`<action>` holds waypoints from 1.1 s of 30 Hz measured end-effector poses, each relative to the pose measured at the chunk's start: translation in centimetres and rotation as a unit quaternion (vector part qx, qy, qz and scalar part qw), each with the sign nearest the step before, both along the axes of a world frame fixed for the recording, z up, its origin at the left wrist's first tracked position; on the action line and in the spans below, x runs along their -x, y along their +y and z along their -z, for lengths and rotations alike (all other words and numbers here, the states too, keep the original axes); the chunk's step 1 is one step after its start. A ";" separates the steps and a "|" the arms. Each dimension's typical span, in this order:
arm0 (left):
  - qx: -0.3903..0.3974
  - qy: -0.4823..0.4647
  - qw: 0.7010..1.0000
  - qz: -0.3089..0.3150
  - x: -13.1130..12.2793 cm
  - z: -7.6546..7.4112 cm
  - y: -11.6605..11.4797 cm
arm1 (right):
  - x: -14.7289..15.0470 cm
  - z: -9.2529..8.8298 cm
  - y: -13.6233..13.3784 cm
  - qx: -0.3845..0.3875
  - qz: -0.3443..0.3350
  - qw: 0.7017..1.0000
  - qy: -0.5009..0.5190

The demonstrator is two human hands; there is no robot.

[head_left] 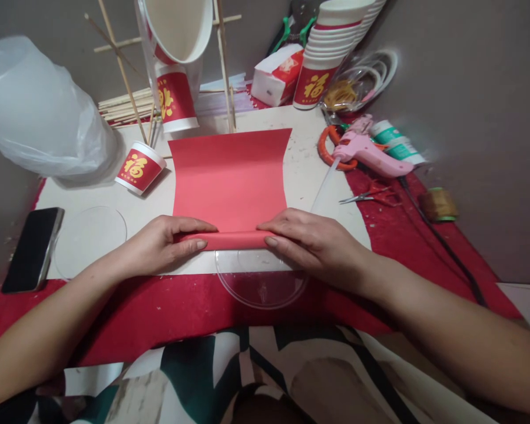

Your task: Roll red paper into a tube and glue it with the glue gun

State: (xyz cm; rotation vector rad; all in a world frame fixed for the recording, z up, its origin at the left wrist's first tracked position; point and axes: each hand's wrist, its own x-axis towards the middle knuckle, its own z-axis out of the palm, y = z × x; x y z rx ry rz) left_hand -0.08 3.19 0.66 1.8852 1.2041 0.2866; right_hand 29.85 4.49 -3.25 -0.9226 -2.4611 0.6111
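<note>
A sheet of red paper (232,176) lies before me, its near edge rolled or folded into a narrow band and its far edge curling up. My left hand (170,241) pinches the left end of that band, thumb in front and fingers behind. At the right end my right hand (307,241) grips it the same way. Beneath the band, a clear plastic disc (262,288) sticks out toward me, partly hidden by the paper and my right hand.
A phone (33,250) and another clear disc (90,241) lie left. Paper cups (140,168) and wooden sticks (128,109) stand behind. To the right are a pink glue gun (375,156) with its black cord, scissors (371,196), a thread spool (439,204) and stacked cups (315,76).
</note>
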 end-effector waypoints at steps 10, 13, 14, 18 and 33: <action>-0.093 0.037 0.995 0.017 -0.2 0.9 0.1 | 0.3 0.6 0.0 -0.108 0.042 0.991 -0.061; -0.123 0.041 0.991 0.031 -0.3 1.1 0.2 | 0.4 0.6 0.0 -0.117 0.054 0.990 -0.059; -0.134 0.041 0.989 0.036 -0.2 1.2 0.2 | 0.4 0.5 0.0 -0.115 0.057 0.990 -0.058; -0.179 0.052 0.981 0.052 -0.1 1.6 0.1 | 0.5 0.5 0.1 -0.110 0.066 0.990 -0.053; -0.346 0.150 0.925 0.056 -0.6 2.3 -0.4 | 0.1 1.1 0.5 -0.132 0.064 0.988 -0.038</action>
